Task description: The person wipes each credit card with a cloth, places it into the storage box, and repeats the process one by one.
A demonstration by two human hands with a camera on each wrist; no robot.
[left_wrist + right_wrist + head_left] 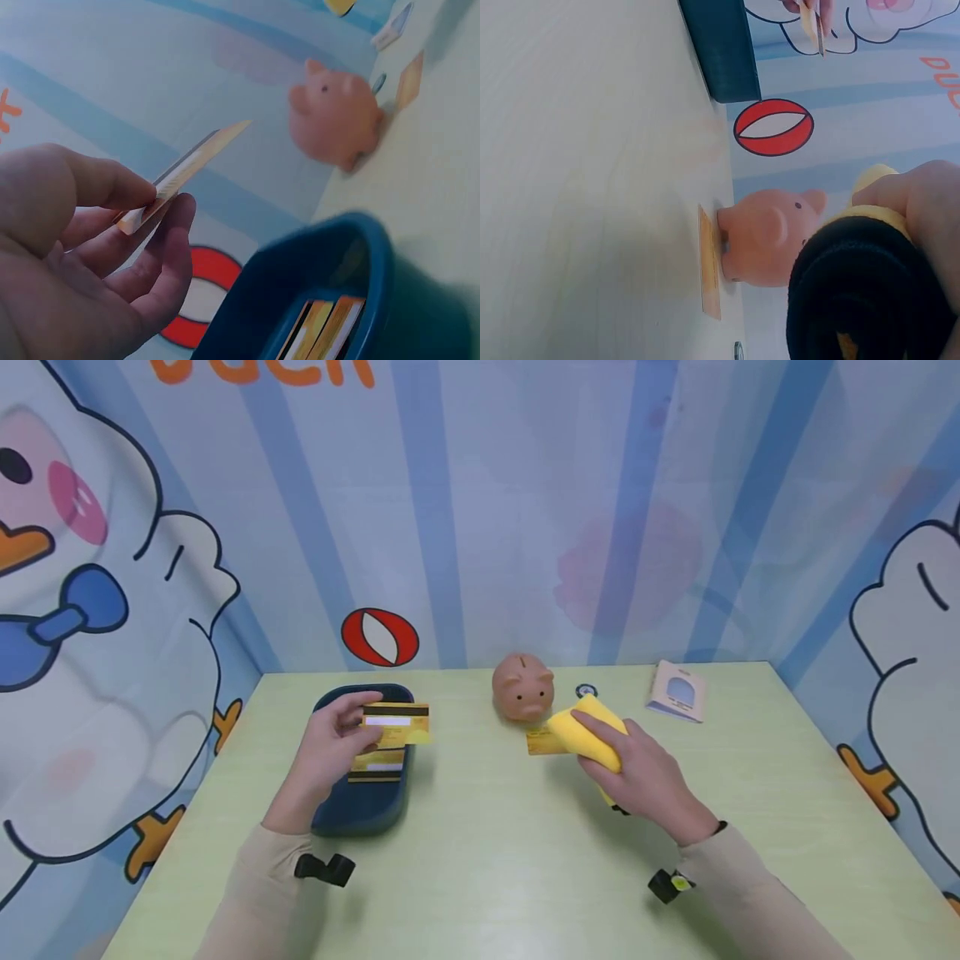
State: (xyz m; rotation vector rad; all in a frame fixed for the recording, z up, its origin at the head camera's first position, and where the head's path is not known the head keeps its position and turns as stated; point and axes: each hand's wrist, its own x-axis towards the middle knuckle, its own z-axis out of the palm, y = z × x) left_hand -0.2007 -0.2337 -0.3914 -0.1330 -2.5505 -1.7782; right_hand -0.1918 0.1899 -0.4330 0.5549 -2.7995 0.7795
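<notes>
My left hand pinches a gold bank card between thumb and fingers. The card's dark stripe faces up, and it hangs above a dark blue tray. More gold cards lie inside that tray. In my right hand I grip a bunched yellow cloth; a black part of it shows in the right wrist view. Another gold card lies on the table, partly hidden by the cloth in the head view. Behind it stands a pink piggy bank.
A small round chip-like disc lies near the back of the table, right of the piggy bank. Farther right is a pale pink box or booklet. Printed fabric walls with cartoon ducks enclose the table's back and sides.
</notes>
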